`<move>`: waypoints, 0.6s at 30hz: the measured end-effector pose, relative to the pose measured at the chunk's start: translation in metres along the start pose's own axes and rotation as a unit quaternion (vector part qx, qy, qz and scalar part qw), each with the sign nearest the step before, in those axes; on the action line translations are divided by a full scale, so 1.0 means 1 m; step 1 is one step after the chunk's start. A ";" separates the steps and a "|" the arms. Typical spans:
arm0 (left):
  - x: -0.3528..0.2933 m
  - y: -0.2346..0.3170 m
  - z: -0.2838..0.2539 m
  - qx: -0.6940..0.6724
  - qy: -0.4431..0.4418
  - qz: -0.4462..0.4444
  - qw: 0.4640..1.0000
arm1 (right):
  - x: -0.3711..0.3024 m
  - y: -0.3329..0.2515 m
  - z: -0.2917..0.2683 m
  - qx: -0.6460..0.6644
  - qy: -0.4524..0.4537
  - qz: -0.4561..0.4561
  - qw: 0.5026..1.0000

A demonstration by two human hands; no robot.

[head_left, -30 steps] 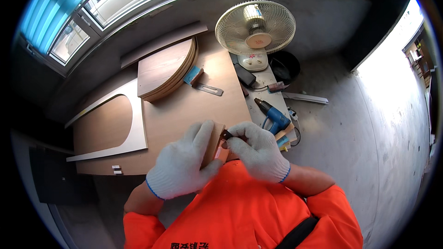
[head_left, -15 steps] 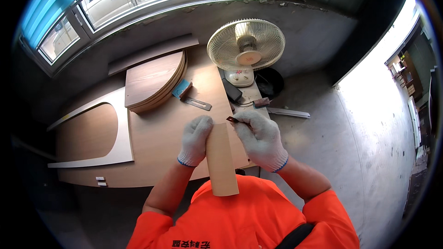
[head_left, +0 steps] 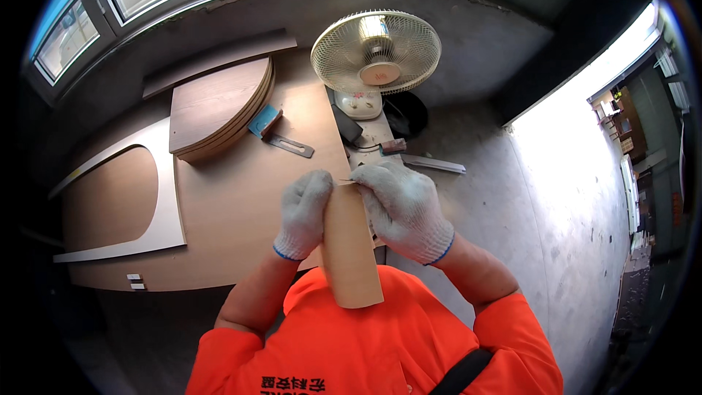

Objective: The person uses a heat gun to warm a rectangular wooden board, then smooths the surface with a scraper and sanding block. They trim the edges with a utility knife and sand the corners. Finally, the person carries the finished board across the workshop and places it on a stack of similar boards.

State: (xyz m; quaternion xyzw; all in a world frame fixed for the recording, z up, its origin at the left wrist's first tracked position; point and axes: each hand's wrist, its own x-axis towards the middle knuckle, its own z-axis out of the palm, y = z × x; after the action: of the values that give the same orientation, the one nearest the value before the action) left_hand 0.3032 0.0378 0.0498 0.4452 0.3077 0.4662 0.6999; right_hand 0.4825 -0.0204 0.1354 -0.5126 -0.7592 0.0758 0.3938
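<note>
A narrow, light wood-coloured panel points away from my chest, its near end against my orange shirt. My left hand, in a white knit glove, is closed on the panel's far left corner. My right hand, gloved the same way, pinches a small thin blade. The blade's tip lies at the panel's far edge, close to my left fingers. Most of the blade is hidden by the right fingers.
Curved-edged boards are stacked on the wood-coloured worktop, beside a blue block and a slotted metal plate. A white cut-out frame lies left. A fan stands beyond, near a black bucket.
My right hand has moved left and slightly up, bringing the blade from beside the panel onto its far edge. The left hand keeps its grip. The head view has shifted slightly.
</note>
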 end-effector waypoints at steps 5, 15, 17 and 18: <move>-0.002 0.001 0.005 0.013 -0.011 0.018 1.000 | -0.004 0.003 -0.007 -0.032 -0.036 -0.011 0.999; -0.001 -0.007 -0.013 0.021 0.007 0.018 1.000 | -0.037 -0.028 -0.030 0.037 -0.142 -0.011 0.989; 0.001 -0.007 -0.016 0.038 0.000 0.032 0.999 | -0.029 -0.020 -0.027 0.071 -0.122 0.021 0.990; 0.003 -0.008 -0.016 0.044 -0.008 0.036 0.998 | -0.020 -0.008 -0.020 0.063 -0.088 0.028 0.994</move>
State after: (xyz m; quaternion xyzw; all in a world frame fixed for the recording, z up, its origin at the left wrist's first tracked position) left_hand 0.2941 0.0448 0.0360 0.4904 0.3055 0.4736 0.6648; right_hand 0.4930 -0.0464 0.1427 -0.4996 -0.7698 0.1793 0.3545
